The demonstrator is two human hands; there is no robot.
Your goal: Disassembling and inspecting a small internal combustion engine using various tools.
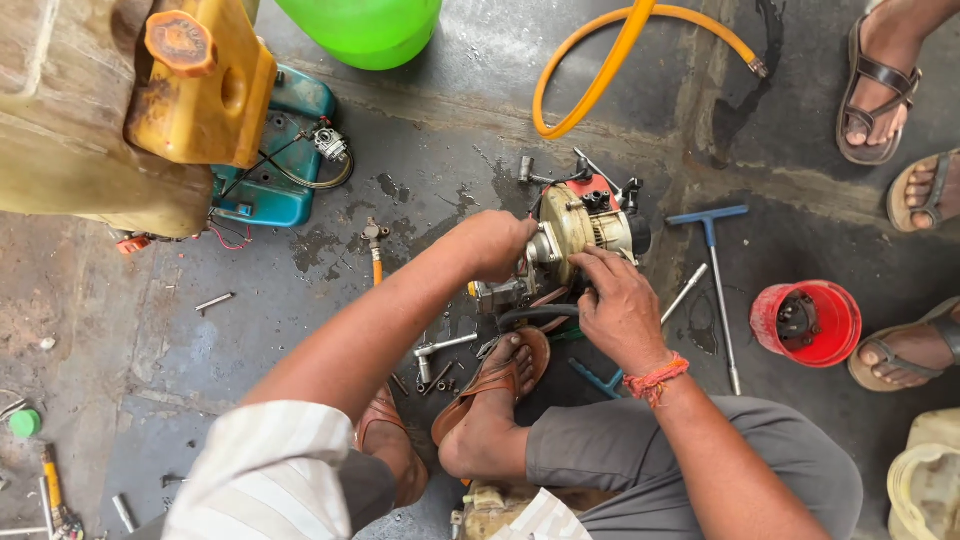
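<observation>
Small engine (580, 235), cream housing with a red part behind it, sits on the oily concrete floor (420, 170) right in front of the person's sandalled foot (495, 385), which is planted just beside it. Left hand (495, 243) is curled into a closed grip on the left end of the engine, fingers wrapped out of sight so can't tell exactly what part it's got. Right hand (617, 310) is cupped over the lower right side, fingertips (590, 262) pressed together against the housing, maybe pinching a small fastener but it's hidden

If you ask me, doing this bit well is mostly about keeping the body from rocking, so I'd brace it firm with the left and let only the right fingers do the fine work. Floor looks slick, so watch the grip. Loose bolts and sockets (435, 365) lie near the foot, easy to kick. Blue T-handle wrench (715, 265) is just right of the engine, and a red cup-shaped cover (806, 322) sits further right
</observation>
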